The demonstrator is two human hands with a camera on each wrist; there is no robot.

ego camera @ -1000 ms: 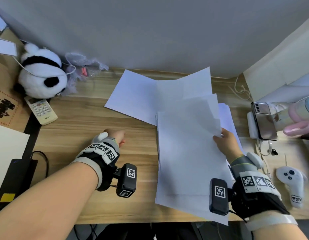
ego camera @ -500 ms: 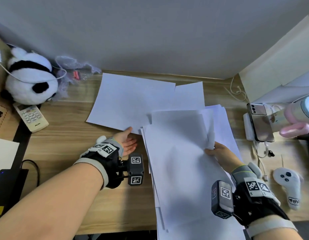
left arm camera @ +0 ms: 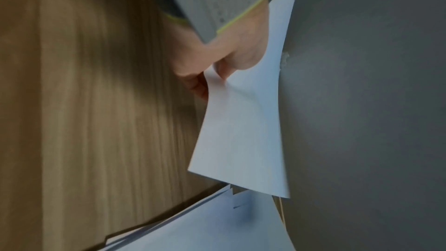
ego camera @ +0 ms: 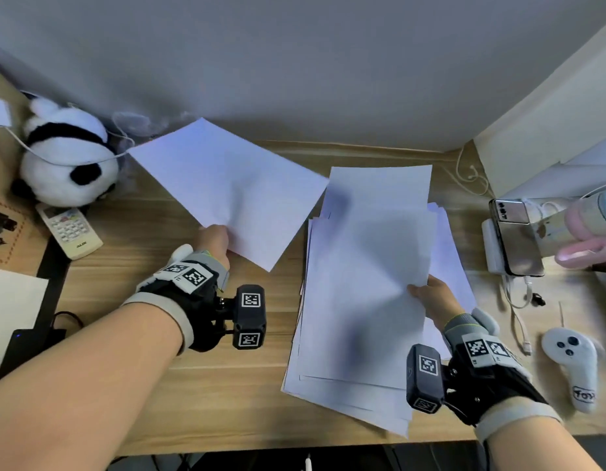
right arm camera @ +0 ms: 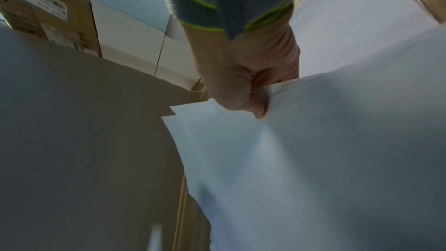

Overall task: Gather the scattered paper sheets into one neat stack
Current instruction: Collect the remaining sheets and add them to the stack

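My left hand (ego camera: 215, 237) pinches the near edge of a loose white sheet (ego camera: 228, 186) and holds it raised above the wooden desk (ego camera: 206, 396), left of centre. The left wrist view shows thumb and fingers (left arm camera: 200, 83) clamped on that sheet (left arm camera: 239, 140). To the right lies a rough pile of white sheets (ego camera: 356, 334), fanned and uneven at its edges. My right hand (ego camera: 427, 295) grips the right edge of the pile's upper sheets and bends them upward. In the right wrist view its fingers (right arm camera: 243, 98) curl round the sheets (right arm camera: 313, 159).
A plush panda (ego camera: 65, 158) and a remote control (ego camera: 70, 232) sit at the left. At the right are a phone on a power bank (ego camera: 514, 237), cables, a white controller (ego camera: 575, 362) and a pink item (ego camera: 587, 239). The grey wall stands close behind.
My left hand went from lying open beside the far sheet to pinching it, lifting it and swinging it leftward. The right hand drew its sheets down onto the pile.
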